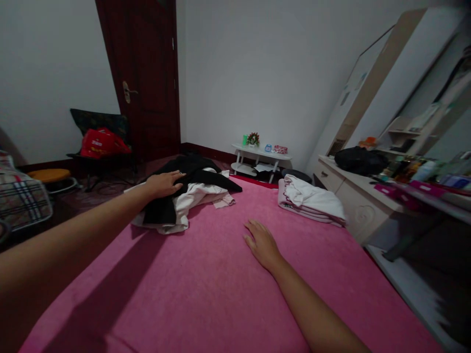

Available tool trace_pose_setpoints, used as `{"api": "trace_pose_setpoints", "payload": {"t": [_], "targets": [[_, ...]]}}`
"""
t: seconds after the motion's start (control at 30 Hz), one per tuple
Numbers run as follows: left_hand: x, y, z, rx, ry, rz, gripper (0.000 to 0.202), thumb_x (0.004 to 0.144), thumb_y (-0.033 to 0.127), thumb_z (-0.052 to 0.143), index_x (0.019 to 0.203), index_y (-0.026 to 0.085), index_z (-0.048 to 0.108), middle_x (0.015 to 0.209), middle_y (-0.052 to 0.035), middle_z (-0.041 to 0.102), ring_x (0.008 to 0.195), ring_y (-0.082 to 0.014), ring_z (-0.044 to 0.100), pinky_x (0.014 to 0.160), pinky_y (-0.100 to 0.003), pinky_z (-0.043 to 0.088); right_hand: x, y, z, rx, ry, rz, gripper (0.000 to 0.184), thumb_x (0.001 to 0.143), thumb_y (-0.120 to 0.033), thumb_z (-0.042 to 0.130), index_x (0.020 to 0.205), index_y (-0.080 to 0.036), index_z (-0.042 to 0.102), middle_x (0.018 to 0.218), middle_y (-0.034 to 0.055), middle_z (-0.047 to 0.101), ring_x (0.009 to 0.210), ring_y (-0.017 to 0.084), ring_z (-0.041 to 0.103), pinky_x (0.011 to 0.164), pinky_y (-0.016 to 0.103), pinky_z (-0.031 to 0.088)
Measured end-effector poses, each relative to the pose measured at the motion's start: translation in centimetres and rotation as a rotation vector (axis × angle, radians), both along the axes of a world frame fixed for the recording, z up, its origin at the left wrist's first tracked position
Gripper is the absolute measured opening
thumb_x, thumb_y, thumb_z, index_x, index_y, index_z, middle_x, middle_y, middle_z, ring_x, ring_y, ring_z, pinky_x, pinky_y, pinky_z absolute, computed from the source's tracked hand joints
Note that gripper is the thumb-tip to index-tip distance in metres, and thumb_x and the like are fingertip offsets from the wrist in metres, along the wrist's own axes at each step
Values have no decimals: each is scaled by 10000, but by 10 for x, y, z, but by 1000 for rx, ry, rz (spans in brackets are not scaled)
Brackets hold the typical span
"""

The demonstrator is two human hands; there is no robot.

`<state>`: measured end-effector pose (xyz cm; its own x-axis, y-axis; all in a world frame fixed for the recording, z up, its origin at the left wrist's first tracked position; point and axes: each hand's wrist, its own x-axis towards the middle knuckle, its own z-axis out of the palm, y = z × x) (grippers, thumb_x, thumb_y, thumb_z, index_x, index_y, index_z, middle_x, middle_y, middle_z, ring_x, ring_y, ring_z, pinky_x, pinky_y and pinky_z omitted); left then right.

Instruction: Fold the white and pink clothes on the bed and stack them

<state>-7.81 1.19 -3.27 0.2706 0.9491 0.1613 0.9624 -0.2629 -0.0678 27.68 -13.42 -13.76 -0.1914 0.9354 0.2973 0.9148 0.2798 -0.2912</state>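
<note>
My left hand point(164, 184) reaches far across the pink bed point(206, 284) and rests on a pile of clothes, its fingers lying on a black garment point(195, 171). Under the black garment lies a pale cream garment point(191, 198). The fingers look stretched out rather than gripping. My right hand point(262, 243) lies flat and open on the pink bedcover, palm down, holding nothing. A folded white and pink cloth point(311, 200) sits at the bed's far right corner, apart from both hands.
A dark wooden door point(147, 78) stands at the back. A chair with a red bag point(101, 143) is at the left. A small white table point(261, 159) stands beyond the bed. A dresser point(353, 196) with a black bag and clutter lines the right side.
</note>
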Motion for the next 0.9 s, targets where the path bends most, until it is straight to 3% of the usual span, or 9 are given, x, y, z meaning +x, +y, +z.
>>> {"api": "trace_pose_setpoints", "payload": {"t": [0.07, 0.13, 0.23, 0.33, 0.47, 0.57, 0.7, 0.8, 0.9], "targets": [[12, -1, 11, 71, 60, 37, 482, 881, 369, 433, 1341, 259, 525, 1397, -88, 507, 1246, -355, 448, 1019, -541, 275, 0, 0, 0, 6, 0, 6, 403, 904, -271, 474, 1275, -146, 572, 1383, 146, 512, 1297, 249, 448, 1107, 441, 308], [39, -13, 26, 256, 72, 9, 385, 857, 287, 466, 1188, 218, 650, 1334, -114, 554, 1287, -372, 389, 1057, -577, 184, 0, 1, 0, 12, -1, 3, 405, 898, -264, 476, 1270, -136, 577, 1375, 149, 520, 1291, 247, 455, 1109, 426, 309], [95, -39, 28, 476, -35, -254, 389, 890, 283, 429, 1226, 220, 615, 1446, -97, 433, 1354, -299, 318, 1119, -503, 132, 1, 2, -1, 16, 0, 3, 405, 892, -262, 479, 1264, -139, 580, 1371, 147, 524, 1293, 247, 453, 1106, 426, 314], [151, -59, -6, 308, -125, -449, 416, 900, 379, 441, 1256, 224, 592, 1425, -110, 452, 1319, -278, 382, 1118, -475, 199, 4, 4, -4, 36, 20, 27, 407, 890, -268, 482, 1264, -144, 579, 1369, 140, 525, 1289, 244, 455, 1109, 428, 313], [201, -69, -72, -12, -262, -389, 488, 918, 434, 407, 1339, 213, 517, 1425, -137, 448, 1310, -270, 415, 1065, -428, 332, 11, 6, -11, 53, 143, 72, 380, 871, -256, 495, 1228, -178, 602, 1347, 118, 545, 1278, 234, 465, 1106, 435, 327], [217, -68, -104, -55, -273, -317, 507, 932, 420, 370, 1393, 226, 453, 1480, -144, 379, 1385, -319, 304, 1102, -526, 251, 17, 8, -13, 54, 319, 59, 363, 832, -220, 499, 1174, -206, 620, 1348, 110, 534, 1257, 231, 487, 1078, 441, 374], [219, -65, -114, -48, -288, -311, 544, 939, 481, 325, 1414, 237, 424, 1515, -140, 326, 1413, -330, 239, 1120, -551, 195, 36, 23, -6, 137, 561, -75, 406, 790, -231, 489, 1184, -192, 579, 1469, 149, 338, 1028, 202, 626, 900, 380, 525], [218, -64, -112, -51, -306, -307, 546, 937, 496, 316, 1411, 249, 426, 1515, -135, 327, 1413, -326, 241, 1122, -552, 190, 71, 51, 8, 254, 527, -288, 452, 765, -266, 506, 1200, -152, 543, 1512, 185, 192, 965, 201, 641, 879, 362, 525], [218, -65, -112, -51, -313, -300, 541, 937, 484, 319, 1403, 238, 439, 1512, -146, 326, 1411, -329, 243, 1121, -555, 189, 114, 85, 27, 308, 378, -532, 565, 761, -322, 510, 1276, -99, 444, 1435, 245, 282, 1102, 278, 583, 963, 411, 459]]}}
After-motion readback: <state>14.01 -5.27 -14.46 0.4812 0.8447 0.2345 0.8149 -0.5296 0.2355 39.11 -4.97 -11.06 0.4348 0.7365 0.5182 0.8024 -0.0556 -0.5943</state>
